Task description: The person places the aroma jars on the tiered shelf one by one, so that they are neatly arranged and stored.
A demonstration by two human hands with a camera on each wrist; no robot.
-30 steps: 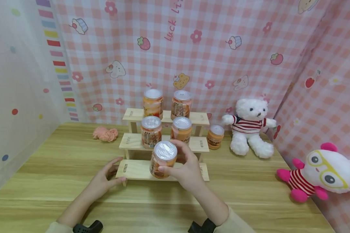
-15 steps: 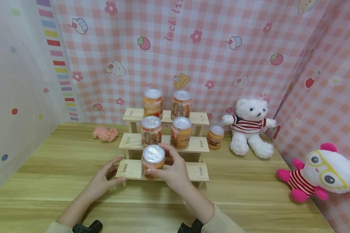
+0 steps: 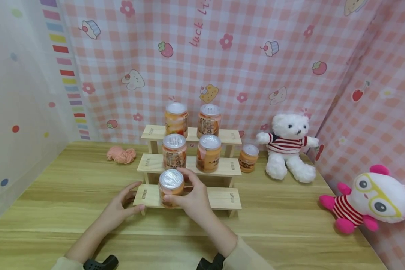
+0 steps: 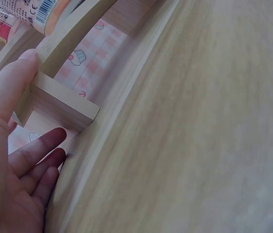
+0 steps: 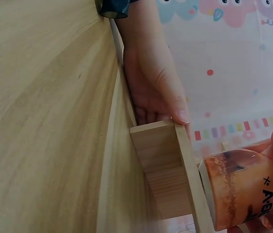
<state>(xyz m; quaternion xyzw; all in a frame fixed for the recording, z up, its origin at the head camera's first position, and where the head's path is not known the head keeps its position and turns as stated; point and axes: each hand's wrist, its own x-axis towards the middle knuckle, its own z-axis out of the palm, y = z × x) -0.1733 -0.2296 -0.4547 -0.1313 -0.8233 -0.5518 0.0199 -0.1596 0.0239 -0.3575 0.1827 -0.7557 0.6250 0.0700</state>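
My right hand (image 3: 196,197) holds an orange-labelled can (image 3: 171,183) with a silver lid, thumb in front and fingers behind. The can is upright at the bottom step of a three-step wooden display stand (image 3: 222,198), left of the middle. In the right wrist view its base (image 5: 208,194) is against or very near the board. My left hand (image 3: 116,210) grips the left end of that step, thumb at the front edge and index finger at the back. The left wrist view shows the thumb (image 4: 17,77) on the board and the other fingers loosely bent below.
Two similar cans (image 3: 176,120) stand on the top step and two (image 3: 208,153) on the middle one. Another can (image 3: 248,159) is right of the stand. Pink yarn (image 3: 120,155) lies left; a white teddy bear (image 3: 288,148) and a panda plush (image 3: 371,198) sit right.
My right hand has brought the can leftward and slightly down along the bottom step. The left hand has stayed at the stand's left end.
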